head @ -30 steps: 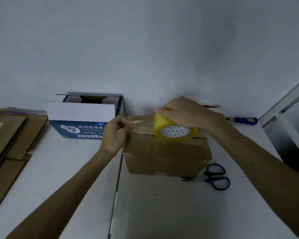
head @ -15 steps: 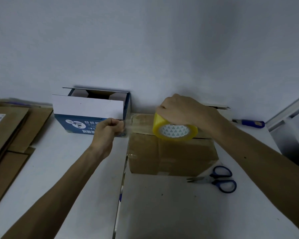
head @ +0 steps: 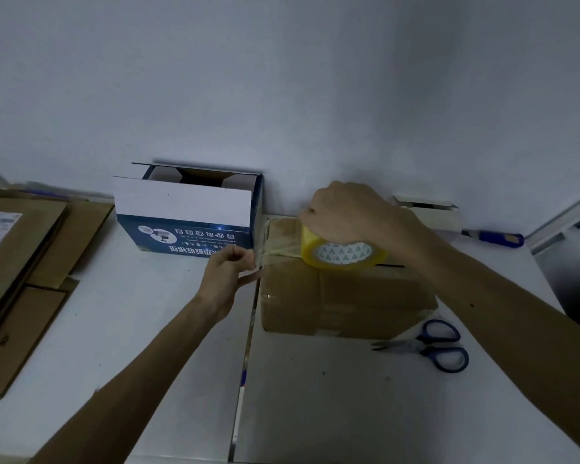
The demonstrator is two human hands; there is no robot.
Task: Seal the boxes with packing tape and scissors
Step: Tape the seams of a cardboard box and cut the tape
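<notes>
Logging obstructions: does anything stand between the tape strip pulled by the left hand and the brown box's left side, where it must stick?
Nothing visible does. The tape strip runs from the roll to the left hand, which pinches it beside the brown box; the blue box stands close by, not between.

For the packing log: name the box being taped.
The plain brown box: the right hand holds the yellow tape roll on its top, the left hand pinches the pulled-out strip at its left edge. The blue-and-white box to its left stands open.
</notes>
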